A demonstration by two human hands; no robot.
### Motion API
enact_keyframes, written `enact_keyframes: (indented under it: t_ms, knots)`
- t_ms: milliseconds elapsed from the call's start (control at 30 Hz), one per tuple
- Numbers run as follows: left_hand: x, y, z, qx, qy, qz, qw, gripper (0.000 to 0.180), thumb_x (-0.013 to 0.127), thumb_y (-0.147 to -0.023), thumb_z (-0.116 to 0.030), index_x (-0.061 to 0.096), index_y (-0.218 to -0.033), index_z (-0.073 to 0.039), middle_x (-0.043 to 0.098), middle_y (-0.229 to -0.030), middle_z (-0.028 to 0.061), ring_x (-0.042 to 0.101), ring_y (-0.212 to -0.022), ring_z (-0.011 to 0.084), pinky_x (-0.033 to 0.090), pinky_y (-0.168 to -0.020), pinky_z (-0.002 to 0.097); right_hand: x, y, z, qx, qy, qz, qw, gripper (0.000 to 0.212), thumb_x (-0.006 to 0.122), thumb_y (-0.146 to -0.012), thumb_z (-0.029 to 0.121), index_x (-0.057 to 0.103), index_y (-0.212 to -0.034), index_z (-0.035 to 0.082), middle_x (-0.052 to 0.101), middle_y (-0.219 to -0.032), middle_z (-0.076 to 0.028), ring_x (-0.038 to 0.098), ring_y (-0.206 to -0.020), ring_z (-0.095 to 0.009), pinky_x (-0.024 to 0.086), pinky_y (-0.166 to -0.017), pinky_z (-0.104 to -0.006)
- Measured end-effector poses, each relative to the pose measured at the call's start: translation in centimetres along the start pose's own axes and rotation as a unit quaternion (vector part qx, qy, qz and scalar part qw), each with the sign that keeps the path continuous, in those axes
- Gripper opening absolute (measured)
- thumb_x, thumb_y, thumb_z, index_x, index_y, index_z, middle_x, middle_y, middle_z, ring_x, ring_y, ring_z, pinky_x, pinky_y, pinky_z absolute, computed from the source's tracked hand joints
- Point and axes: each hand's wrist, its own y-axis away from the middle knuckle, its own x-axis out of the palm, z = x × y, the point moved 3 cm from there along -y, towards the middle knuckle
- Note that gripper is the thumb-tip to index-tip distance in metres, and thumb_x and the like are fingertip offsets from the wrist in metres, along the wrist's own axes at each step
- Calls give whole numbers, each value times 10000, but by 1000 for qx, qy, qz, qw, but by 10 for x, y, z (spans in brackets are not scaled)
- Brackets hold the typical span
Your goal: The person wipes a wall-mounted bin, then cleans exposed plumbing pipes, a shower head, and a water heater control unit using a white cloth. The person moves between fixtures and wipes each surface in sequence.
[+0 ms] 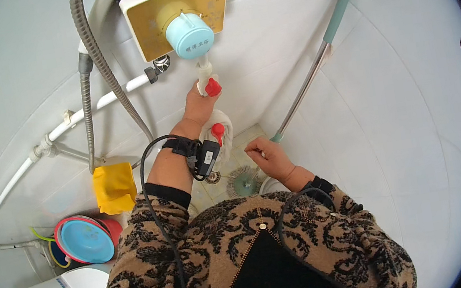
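My left hand (199,106) reaches forward to the white pipe below the water heater control box and is closed around its white valve fitting (203,86), beside the red handle (212,86). Its fingertips are partly hidden behind the pipe. A second red valve handle (217,130) sits lower, close to my left wrist. My right hand (273,160) hangs lower right with its fingers curled in, and nothing shows in it. Just behind it passes a long pole (304,86) with green ends, leaning in the corner above a round bristled head (244,182) on the floor.
Overhead is the gold-faced control box (151,27) with a light blue knob (190,35). Grey hoses (99,53) and a white wall pipe (83,113) run to the left. There hangs a yellow cloth (114,188), above basins (85,239). A floor drain (213,177) lies below.
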Motion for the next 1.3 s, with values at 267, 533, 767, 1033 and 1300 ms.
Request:
enact_keyframes:
  t_ms: [267, 533, 767, 1033, 1300]
  knots:
    - [-4, -4, 6, -89, -24, -12, 996, 439, 778, -813, -130, 605, -1196, -4, 693, -1063, 86, 646, -980, 177, 504, -883, 321, -11, 11, -2, 24, -12, -20, 999, 95, 661, -920, 96, 659, -991, 33, 658, -875, -69, 588, -743, -156, 478, -675, -306]
    - [-11, -13, 9, 0, 28, -29, 999, 407, 775, -835, -111, 577, -1182, -31, 658, -1009, 21, 615, -919, 153, 498, -851, 312, -12, 21, -36, 113, -48, -31, 992, 152, 671, -909, 143, 653, -1018, 38, 660, -842, -105, 612, -720, -212, 491, -661, -329]
    - [-20, -14, 23, -12, -98, 47, 994, 353, 759, -851, -164, 616, -1143, -26, 685, -1003, 42, 627, -928, 156, 503, -847, 320, 5, 24, -32, 72, -71, -18, 995, 118, 658, -909, 129, 648, -985, 39, 657, -819, -108, 611, -706, -226, 491, -652, -341]
    - [-22, -15, 35, -6, -114, 4, 993, 396, 734, -817, -87, 585, -1176, -13, 683, -1027, 85, 638, -941, 184, 502, -859, 331, 5, 17, -53, 85, -101, -18, 991, 118, 657, -909, 131, 646, -975, 34, 649, -837, -99, 605, -744, -201, 484, -670, -339]
    - [-20, 2, 28, 2, -5, -105, 994, 403, 682, -809, 19, 562, -1192, -15, 674, -1038, 75, 635, -950, 171, 501, -861, 316, -8, 19, -66, 116, -103, -3, 988, 88, 642, -935, 79, 653, -993, 14, 662, -886, -44, 623, -809, -133, 504, -739, -289]
